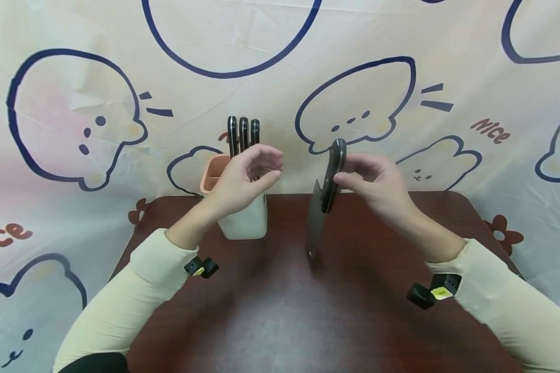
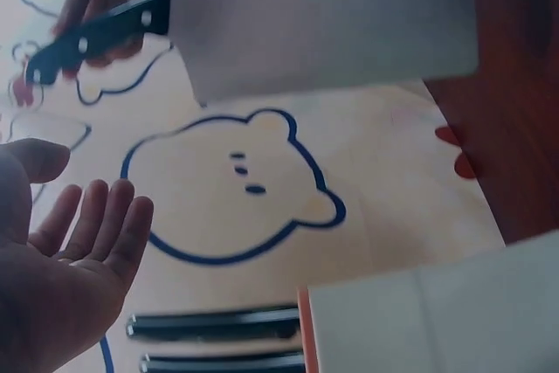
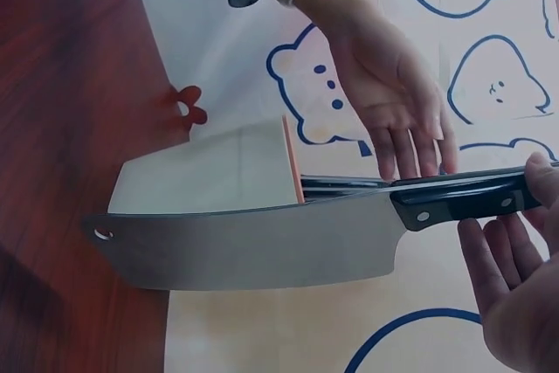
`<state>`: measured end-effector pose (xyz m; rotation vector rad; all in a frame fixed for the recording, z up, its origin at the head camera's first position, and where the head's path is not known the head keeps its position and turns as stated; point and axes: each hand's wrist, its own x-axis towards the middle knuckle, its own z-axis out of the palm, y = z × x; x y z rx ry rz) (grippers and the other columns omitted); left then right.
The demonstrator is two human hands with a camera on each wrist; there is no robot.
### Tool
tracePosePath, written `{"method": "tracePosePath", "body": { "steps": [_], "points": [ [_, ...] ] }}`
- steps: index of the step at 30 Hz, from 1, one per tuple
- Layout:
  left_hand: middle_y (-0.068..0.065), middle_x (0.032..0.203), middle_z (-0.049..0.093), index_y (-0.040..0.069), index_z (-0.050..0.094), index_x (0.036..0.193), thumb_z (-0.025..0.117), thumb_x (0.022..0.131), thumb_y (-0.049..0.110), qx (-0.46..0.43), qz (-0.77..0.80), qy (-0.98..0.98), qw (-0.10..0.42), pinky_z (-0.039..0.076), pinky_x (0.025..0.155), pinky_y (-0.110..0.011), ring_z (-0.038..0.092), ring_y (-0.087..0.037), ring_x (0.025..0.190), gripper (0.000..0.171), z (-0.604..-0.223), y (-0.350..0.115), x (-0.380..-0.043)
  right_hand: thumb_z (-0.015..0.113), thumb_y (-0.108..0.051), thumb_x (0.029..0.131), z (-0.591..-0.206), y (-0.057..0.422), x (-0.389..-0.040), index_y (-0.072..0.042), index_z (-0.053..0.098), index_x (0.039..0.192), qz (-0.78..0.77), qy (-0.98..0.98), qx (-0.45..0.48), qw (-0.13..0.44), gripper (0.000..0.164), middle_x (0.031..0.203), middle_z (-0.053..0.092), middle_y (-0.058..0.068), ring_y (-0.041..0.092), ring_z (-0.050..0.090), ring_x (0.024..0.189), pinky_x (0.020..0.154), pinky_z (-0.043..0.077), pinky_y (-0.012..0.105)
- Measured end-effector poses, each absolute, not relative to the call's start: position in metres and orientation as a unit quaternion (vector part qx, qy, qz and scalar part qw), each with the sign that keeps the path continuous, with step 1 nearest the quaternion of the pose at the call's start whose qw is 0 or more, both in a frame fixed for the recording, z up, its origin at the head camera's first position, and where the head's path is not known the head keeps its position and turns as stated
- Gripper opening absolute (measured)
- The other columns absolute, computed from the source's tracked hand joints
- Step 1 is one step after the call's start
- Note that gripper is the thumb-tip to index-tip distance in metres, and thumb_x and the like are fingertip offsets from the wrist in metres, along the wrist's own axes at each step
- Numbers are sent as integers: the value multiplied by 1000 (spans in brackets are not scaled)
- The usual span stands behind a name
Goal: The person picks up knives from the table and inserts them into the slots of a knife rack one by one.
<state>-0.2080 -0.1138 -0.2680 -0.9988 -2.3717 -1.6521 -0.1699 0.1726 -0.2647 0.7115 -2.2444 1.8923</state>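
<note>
A cleaver hangs blade down in my right hand, which pinches its black riveted handle between thumb and fingers. Its broad steel blade has a round hole near the far corner; whether that end touches the table I cannot tell. To the left stands a white knife holder with an orange-pink rim, upright on the table. Several black-handled knives stick up from it. My left hand is in front of the holder's upper part, fingers loosely bent, holding nothing; its palm shows in the left wrist view.
The dark red-brown table reaches toward me from the back wall. Behind it hangs a pale cloth printed with blue-outlined cartoon animals. Small black devices are strapped at both wrists.
</note>
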Motion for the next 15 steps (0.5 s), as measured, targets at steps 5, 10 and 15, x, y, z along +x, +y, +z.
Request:
{"method": "tracePosePath", "body": {
  "steps": [5,10,15],
  "points": [
    [-9,118,67,2,60,128,67,97,7,-348,-541,-766,23,52,98,-35,64,-19,108,32,-270,-98,-199,70,-7,96,-266,164,-173,-1,69,125,635,-732,238,59,29,101,71,10,28,66,92,83,59,35],
    [-10,118,67,2,60,129,68,97,9,-362,-547,-754,-8,53,99,-35,65,-17,108,33,-278,-84,-193,70,-7,97,-267,159,-175,-5,70,125,641,-726,242,56,29,102,72,12,28,68,95,84,60,35],
    [-6,115,68,5,61,128,70,97,11,-355,-562,-747,-27,55,97,-38,67,-17,105,33,-285,-76,-189,69,-8,97,-268,157,-175,-6,69,126,645,-723,242,52,29,103,71,12,28,69,97,84,59,34]
  ]
}}
